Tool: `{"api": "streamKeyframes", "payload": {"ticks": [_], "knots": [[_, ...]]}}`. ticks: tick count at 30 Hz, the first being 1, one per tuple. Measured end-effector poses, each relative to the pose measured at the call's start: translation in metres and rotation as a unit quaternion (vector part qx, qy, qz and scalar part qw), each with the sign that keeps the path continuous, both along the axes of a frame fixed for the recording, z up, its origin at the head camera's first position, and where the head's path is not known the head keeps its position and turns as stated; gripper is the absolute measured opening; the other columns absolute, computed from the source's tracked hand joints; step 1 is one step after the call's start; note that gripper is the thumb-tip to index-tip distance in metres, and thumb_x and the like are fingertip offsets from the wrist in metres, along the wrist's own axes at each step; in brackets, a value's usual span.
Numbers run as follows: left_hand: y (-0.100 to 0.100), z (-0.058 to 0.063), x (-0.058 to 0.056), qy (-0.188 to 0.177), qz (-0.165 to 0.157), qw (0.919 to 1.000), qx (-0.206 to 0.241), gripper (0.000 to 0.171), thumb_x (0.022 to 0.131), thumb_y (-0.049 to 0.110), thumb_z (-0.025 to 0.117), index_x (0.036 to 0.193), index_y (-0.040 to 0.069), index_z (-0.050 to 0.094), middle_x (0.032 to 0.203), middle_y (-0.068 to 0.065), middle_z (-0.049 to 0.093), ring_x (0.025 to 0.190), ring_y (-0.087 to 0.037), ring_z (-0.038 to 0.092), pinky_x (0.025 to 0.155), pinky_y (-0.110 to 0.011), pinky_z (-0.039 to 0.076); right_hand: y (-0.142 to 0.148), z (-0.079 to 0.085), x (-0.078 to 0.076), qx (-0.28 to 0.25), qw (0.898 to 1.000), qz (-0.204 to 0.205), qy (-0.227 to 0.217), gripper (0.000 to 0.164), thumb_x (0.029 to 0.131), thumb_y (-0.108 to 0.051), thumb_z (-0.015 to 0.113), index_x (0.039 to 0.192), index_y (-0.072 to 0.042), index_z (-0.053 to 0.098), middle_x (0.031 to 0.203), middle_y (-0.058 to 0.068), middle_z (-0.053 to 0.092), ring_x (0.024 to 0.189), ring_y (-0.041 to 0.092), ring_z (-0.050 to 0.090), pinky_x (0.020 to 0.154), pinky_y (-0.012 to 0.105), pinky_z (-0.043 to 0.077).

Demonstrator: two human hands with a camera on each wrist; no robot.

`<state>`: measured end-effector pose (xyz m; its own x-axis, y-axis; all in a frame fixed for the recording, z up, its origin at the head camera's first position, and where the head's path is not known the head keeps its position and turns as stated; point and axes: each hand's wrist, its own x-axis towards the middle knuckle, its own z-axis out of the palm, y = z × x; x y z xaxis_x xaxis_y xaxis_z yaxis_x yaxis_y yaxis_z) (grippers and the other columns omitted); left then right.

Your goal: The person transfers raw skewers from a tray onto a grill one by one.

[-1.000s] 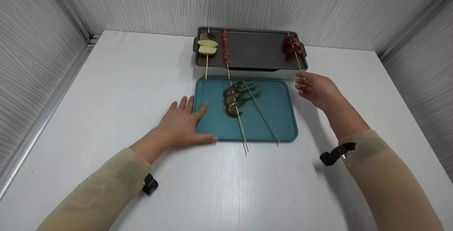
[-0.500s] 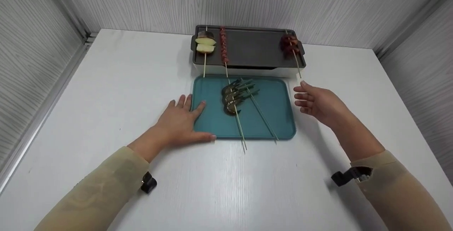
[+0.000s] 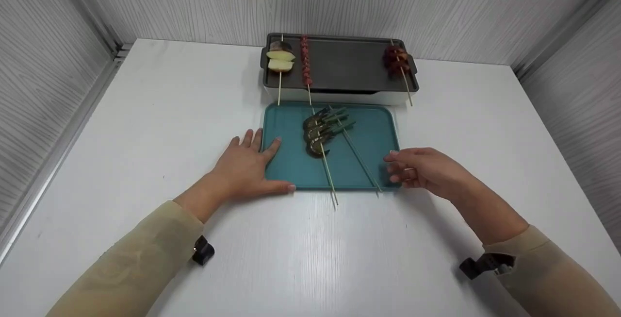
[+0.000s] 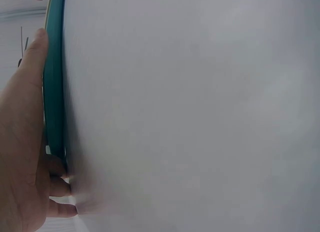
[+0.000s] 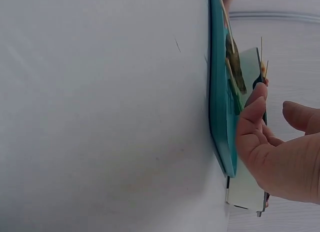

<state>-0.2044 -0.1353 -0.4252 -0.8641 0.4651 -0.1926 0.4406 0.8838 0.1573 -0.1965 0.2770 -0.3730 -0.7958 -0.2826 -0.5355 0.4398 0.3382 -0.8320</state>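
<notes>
My left hand (image 3: pixel 241 167) rests spread at the near left corner of a teal tray (image 3: pixel 286 171), thumb along its front edge. Over the tray's right edge is my right hand (image 3: pixel 427 169), its fingers loosely bent and holding nothing. On the tray lies a shrimp skewer (image 3: pixel 315 135), its stick reaching past the front edge. Beside it a green vegetable skewer (image 3: pixel 356 149) slants toward the near right, its tip partly beneath the shrimp. In the right wrist view, the right hand (image 5: pixel 280 152) hovers by the tray's rim.
Behind the tray stands a dark griddle (image 3: pixel 349 64) on a pale base. On its left lie a skewer of pale slices (image 3: pixel 280 60) and a thin red skewer (image 3: pixel 305 62); a dark red skewer (image 3: pixel 397 60) lies at its right end. Patterned wall panels (image 3: pixel 339 1) enclose the table.
My right hand has let go of the dark red skewer's stick on the griddle and come down toward me, over the tray's right edge. The left hand has stayed in place.
</notes>
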Motion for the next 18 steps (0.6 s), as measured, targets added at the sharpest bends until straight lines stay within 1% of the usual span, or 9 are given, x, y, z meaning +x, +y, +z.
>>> {"api": "streamKeyframes", "payload": {"ticks": [5,10,14,18], "knots": [[0.000,0.000,0.000,0.001,0.000,1.0000,0.002,0.127,0.080,0.102,0.035,0.171,0.014,0.021,0.169,-0.036,0.016,0.157,-0.053,0.014,0.121,-0.070,0.019,-0.005,-0.003,0.006,0.016,1.000,0.017,-0.006,0.057,0.109,-0.038,0.061,0.147,0.004,0.056,0.114,0.007,0.067,0.096,0.017,0.071,0.088,0.030,0.055],[0.000,0.000,0.000,0.000,0.001,1.0000,0.007,0.127,0.080,0.102,0.034,0.171,0.014,0.021,0.169,-0.036,0.015,0.157,-0.053,0.014,0.122,-0.070,0.019,-0.011,-0.007,0.011,0.035,0.999,0.019,-0.009,0.055,0.109,-0.037,0.062,0.146,0.004,0.057,0.119,0.011,0.068,0.084,0.014,0.069,0.083,0.030,0.056],[0.000,0.000,0.000,0.002,0.001,1.0000,0.005,0.127,0.081,0.102,0.035,0.171,0.013,0.021,0.168,-0.037,0.016,0.157,-0.054,0.014,0.121,-0.070,0.019,-0.016,-0.009,0.014,0.056,0.998,0.031,-0.001,0.057,0.108,-0.038,0.064,0.147,0.003,0.057,0.128,0.016,0.067,0.078,0.013,0.067,0.079,0.030,0.057],[0.000,0.000,0.000,0.000,0.000,1.0000,0.002,0.127,0.081,0.101,0.035,0.171,0.013,0.021,0.168,-0.037,0.015,0.157,-0.054,0.014,0.121,-0.070,0.020,-0.019,-0.011,0.015,0.062,0.998,0.033,-0.001,0.057,0.107,-0.039,0.065,0.147,0.002,0.059,0.133,0.019,0.064,0.072,0.011,0.063,0.077,0.029,0.057]]}}
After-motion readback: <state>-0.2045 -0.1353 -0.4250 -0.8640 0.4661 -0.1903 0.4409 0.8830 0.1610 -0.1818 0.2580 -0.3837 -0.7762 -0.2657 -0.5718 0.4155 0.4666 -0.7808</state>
